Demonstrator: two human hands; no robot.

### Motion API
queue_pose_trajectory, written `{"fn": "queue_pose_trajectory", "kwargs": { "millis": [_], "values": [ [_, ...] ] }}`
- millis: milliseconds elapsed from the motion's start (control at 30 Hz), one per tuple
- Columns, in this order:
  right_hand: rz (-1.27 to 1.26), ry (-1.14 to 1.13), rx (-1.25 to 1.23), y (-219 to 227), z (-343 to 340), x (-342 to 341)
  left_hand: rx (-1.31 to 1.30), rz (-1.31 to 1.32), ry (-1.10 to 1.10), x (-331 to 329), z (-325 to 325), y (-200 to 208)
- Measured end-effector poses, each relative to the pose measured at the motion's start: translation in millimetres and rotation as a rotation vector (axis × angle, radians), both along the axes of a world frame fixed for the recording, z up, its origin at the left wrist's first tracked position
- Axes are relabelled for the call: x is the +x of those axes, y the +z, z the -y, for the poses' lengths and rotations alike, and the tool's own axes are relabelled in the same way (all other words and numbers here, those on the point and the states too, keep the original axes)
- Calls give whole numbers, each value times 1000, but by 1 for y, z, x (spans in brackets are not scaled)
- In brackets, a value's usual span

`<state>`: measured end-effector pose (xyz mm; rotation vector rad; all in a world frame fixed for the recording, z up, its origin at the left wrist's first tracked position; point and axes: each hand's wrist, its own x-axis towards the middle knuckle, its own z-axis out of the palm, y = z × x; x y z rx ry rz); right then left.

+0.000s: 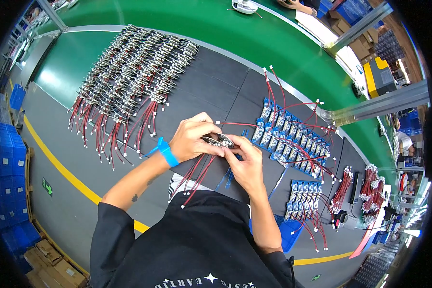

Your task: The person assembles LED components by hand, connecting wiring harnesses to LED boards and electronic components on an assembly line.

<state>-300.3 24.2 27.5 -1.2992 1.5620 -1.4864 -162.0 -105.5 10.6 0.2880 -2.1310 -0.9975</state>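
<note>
In front of my body, my left hand, with a blue band round its wrist, is closed round a few small dark circuit boards. The fingers of my right hand pinch their right end. Below my left hand dangle thin dark-red wires with white plugs. To the left on the table, rows of similar boards stand packed close together, wires trailing off the near side. Blue circuit-board panels with silvery parts and red wires lie right of my hands. My fingers hide much of the held boards.
A grey mat covers the green-edged table. Nearer on the right lies a smaller blue panel group; beyond it are wire bundles. A metal post rises at the right. Stacked blue boxes stand on the floor at left.
</note>
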Motion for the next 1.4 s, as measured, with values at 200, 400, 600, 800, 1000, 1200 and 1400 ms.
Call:
{"fn": "queue_pose_trajectory", "kwargs": {
  "millis": [200,400,600,800,1000,1200,1400],
  "values": [
    [-88,-11,23,4,-6,2,-20,57,216,23,-20,25],
    [-205,-44,12,-2,-5,3,51,334,357,35,-63,28],
    [-176,-62,-23,-8,-7,4,76,400,366,36,-70,29],
    [-165,-82,-88,-4,-11,9,176,367,404,35,-78,30],
    [-235,-58,-75,7,-17,21,82,307,533,43,-95,33],
    [-472,-65,-90,2,-9,22,-87,392,654,41,-95,21],
    [-463,-49,-75,15,-21,31,-131,308,670,46,-104,29]
  ]
}}
